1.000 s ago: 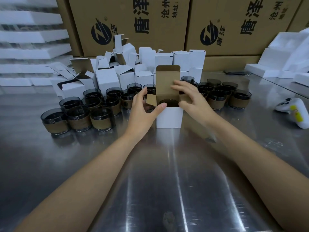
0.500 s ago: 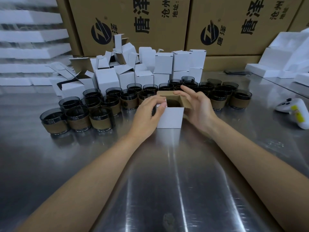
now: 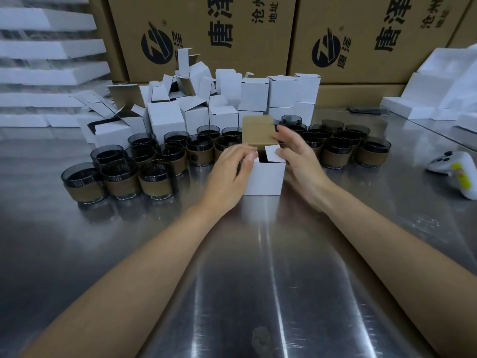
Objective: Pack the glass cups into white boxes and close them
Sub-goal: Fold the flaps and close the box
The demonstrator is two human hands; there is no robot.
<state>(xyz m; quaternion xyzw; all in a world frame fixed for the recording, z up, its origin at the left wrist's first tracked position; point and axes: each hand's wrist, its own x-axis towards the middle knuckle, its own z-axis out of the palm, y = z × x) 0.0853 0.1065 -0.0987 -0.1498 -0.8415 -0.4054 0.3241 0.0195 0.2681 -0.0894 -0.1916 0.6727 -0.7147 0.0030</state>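
Note:
A small white box [image 3: 263, 178] stands at the middle of the steel table. Its brown-lined lid flap [image 3: 258, 131] points up. My left hand [image 3: 228, 174] curls round the box's left top edge, fingertips on the left side flap. My right hand [image 3: 299, 158] sits at the box's right; its thumb presses the white right side flap inward and its fingers touch the lid's right edge. The gap between the flaps is dark, so the contents are hidden. Several smoky glass cups with brown sleeves stand in a left group [image 3: 120, 178] and a right group [image 3: 338, 151].
A heap of white boxes [image 3: 196, 109], some open and some shut, lies behind the cups. Large brown cartons [image 3: 232, 34] form a wall at the back. A white game controller [image 3: 459, 174] lies at the right, and white foam pieces [image 3: 438, 83] sit at the back right.
The lid flap, folded down half a second ago, stands up again. Both hands have shifted to the side flaps and fold them inward.

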